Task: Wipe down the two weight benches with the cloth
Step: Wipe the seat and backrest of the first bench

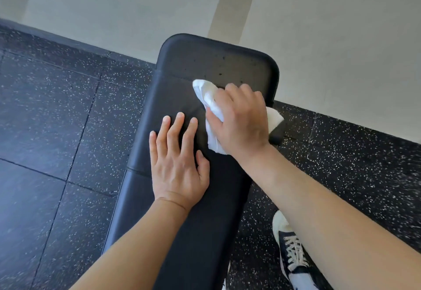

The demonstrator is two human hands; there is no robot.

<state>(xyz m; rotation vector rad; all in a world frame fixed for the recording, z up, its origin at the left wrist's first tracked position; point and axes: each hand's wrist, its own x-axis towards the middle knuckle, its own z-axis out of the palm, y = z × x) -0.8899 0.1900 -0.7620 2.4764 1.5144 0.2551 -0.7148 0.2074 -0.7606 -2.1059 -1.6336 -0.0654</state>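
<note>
I see my right grip curled round the white cloth, pressing it on the black bench tabletop near its 12 o'clock end. My left grip is open, fingers flat on the pad at the cloth's 7 o'clock. A sneaker is on the speckled floor at 5 o'clock.

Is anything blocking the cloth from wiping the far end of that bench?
Nothing visible does. The cloth, gripped by the right hand, lies at the speckled far pad of the bench. The left hand rests flat nearer the camera.
</note>
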